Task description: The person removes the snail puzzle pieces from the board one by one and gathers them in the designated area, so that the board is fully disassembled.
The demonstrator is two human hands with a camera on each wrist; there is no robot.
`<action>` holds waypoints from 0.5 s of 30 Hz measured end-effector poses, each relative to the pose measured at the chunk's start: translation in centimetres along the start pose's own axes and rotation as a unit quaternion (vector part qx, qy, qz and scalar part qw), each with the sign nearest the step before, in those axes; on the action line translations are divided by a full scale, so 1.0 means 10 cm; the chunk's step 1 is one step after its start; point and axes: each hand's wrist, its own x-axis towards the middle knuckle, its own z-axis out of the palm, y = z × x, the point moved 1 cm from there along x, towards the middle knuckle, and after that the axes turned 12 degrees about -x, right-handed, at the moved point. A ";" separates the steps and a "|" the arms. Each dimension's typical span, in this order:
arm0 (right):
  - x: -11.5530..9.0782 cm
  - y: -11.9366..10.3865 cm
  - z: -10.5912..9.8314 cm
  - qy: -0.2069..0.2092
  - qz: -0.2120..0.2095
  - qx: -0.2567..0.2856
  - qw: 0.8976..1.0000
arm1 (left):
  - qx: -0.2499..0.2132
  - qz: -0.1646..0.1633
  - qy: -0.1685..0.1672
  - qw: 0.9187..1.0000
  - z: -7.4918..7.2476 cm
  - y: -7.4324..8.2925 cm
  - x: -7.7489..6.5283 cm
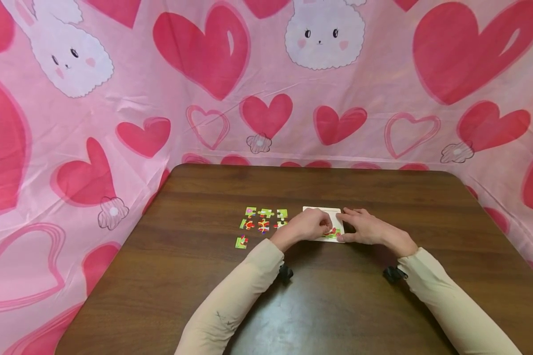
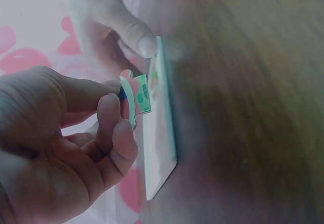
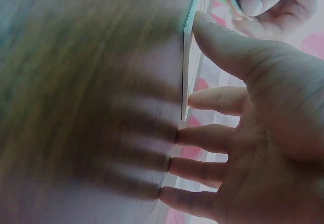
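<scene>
A white-rimmed puzzle board (image 1: 322,209) lies on the table between both hands, with colourful pieces (image 1: 332,233) in its near right part. Thumb and fingertips of my left hand (image 1: 309,224) pinch a puzzle piece (image 2: 143,96), green with red and white, and hold it above the board. My right hand (image 1: 367,228) rests at the board's right end. Its thumb (image 3: 223,42) touches the board's near edge and its forefinger the far part, while the other fingers reach straight down onto the table. In the head view, the left hand hides the held piece.
Several loose puzzle pieces lie left of the board, among them a flowered green one (image 1: 250,212), a red one (image 1: 263,226) and one nearer the front (image 1: 242,242). The brown wooden table (image 1: 195,286) ends at a pink heart-patterned cloth (image 1: 266,74) behind.
</scene>
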 end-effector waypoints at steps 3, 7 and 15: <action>0.00 0.00 0.01 -0.005 0.004 0.002 1.000 | -0.003 0.005 0.007 1.000 -0.04 -0.01 -0.06; 0.01 0.00 0.01 -0.007 0.006 0.001 1.000 | -0.017 -0.001 0.012 1.000 -0.08 -0.06 -0.14; 0.01 -0.01 0.01 -0.009 0.009 0.003 1.000 | -0.053 -0.019 0.025 0.998 -0.22 -0.16 -0.35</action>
